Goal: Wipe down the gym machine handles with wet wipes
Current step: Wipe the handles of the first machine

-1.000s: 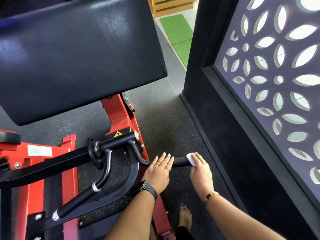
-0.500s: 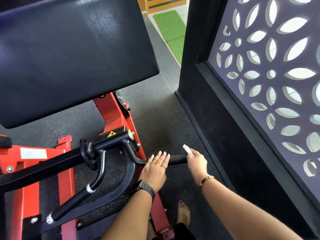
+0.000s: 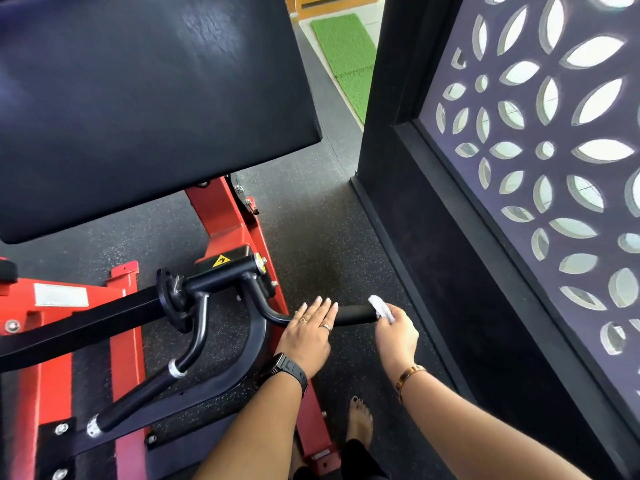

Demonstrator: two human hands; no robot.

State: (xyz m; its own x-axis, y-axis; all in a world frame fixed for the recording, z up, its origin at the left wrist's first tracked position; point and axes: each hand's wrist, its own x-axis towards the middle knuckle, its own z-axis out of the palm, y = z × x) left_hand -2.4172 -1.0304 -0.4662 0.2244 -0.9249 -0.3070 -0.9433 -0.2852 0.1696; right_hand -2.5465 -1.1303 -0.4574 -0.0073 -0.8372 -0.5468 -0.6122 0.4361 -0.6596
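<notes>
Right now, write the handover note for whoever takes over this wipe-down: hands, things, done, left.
Left hand: flat, fingers straight, resting on the inner end of the handle.
Right hand: holds the wet wipe against that handle's outer tip.
Done: the wipe is at this handle; how much is clean cannot be told.
Left: the stretch under the left hand, then the lower handle, which no hand touches.
</notes>
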